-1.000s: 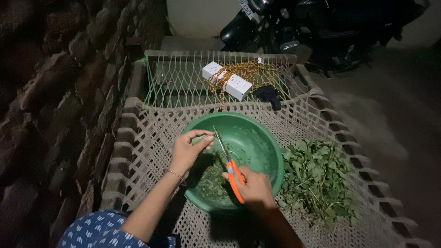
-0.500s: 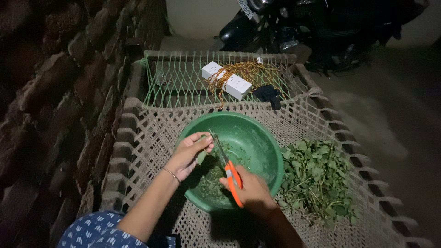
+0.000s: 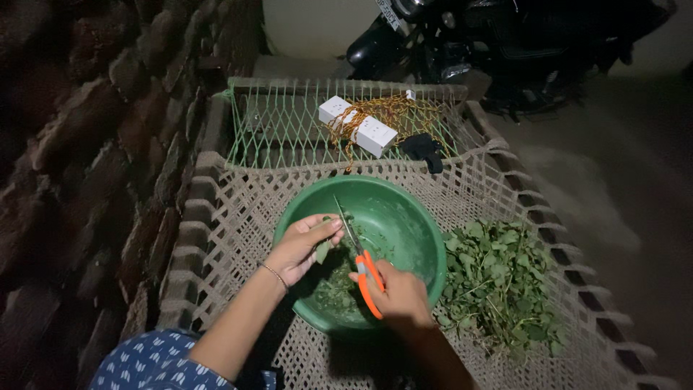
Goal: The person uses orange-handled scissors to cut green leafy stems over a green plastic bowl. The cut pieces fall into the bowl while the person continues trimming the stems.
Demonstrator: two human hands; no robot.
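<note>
A green plastic bowl [image 3: 411,217] sits on a woven rope cot [image 3: 238,209] and holds chopped green leaves [image 3: 336,285]. Over the bowl, my left hand [image 3: 303,245] pinches a small bunch of leaves [image 3: 323,249]. My right hand [image 3: 401,296] grips orange-handled scissors [image 3: 361,260], blades pointing away from me, right beside the bunch. A pile of uncut leafy greens [image 3: 498,282] lies on the cot to the right of the bowl.
A white extension box [image 3: 357,126] wrapped in orange cord and a dark cloth [image 3: 424,150] lie on the green netting at the cot's far end. A rough stone wall [image 3: 86,159] runs along the left. A parked motorcycle [image 3: 505,43] stands beyond the cot.
My left hand has shifted slightly lower and nearer the scissors, still holding leaves. The scissors stay over the bowl, tilted a little more upright.
</note>
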